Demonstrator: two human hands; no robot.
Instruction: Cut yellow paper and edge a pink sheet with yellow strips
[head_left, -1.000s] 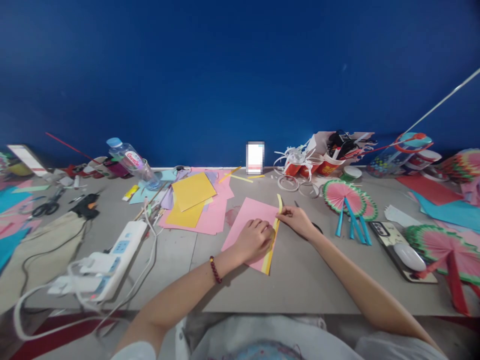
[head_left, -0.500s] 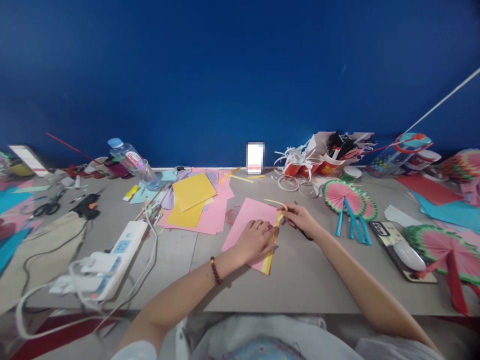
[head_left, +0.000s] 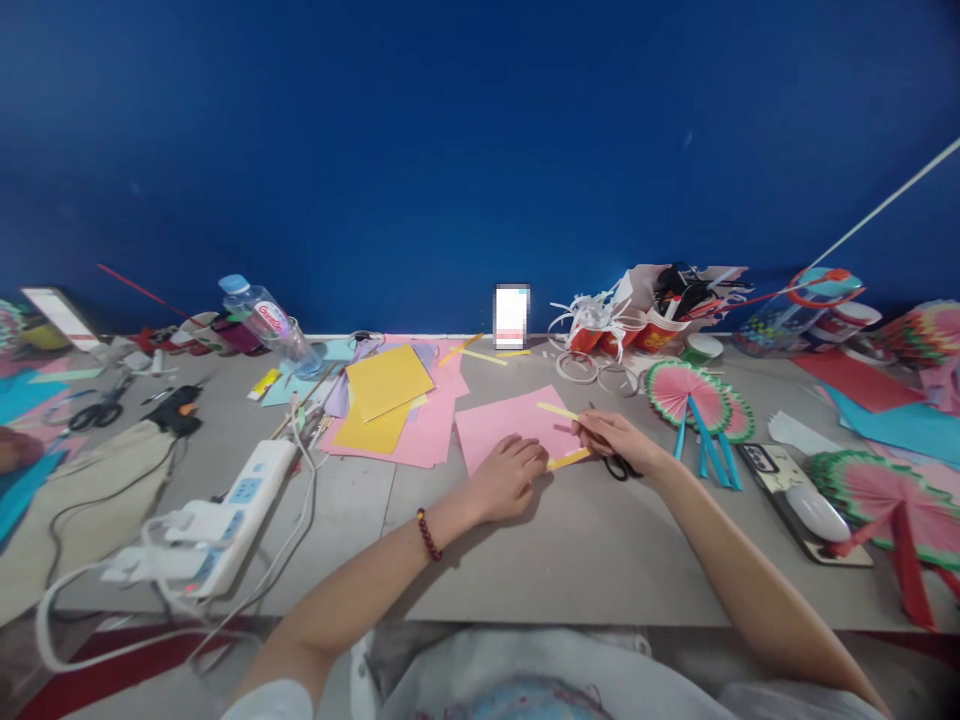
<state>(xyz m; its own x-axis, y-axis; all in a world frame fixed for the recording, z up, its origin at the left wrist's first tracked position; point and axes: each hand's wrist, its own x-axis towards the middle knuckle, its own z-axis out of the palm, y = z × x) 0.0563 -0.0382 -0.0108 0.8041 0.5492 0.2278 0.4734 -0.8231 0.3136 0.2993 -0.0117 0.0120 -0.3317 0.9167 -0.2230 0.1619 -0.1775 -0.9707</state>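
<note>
A sheet of pink paper with a yellow strip along its near right edge lies on the table, turned at an angle. My left hand rests on its lower part, fingers lying over the paper. My right hand is closed at the sheet's right side, pinching a thin pale-yellow paper strip whose free end points left over the pink sheet. Black-handled scissors show beneath the right hand, mostly hidden by it.
Yellow sheets lie on pink ones at left. Beyond them stands a tilted water bottle. A power strip with cables lies at front left. Watermelon-pattern paper fans and a phone with a mouse are at right.
The pink sheet has turned, its yellow-edged side swinging toward me. My right hand has come slightly lower and right with the pale strip. The scissors' handles now show more.
</note>
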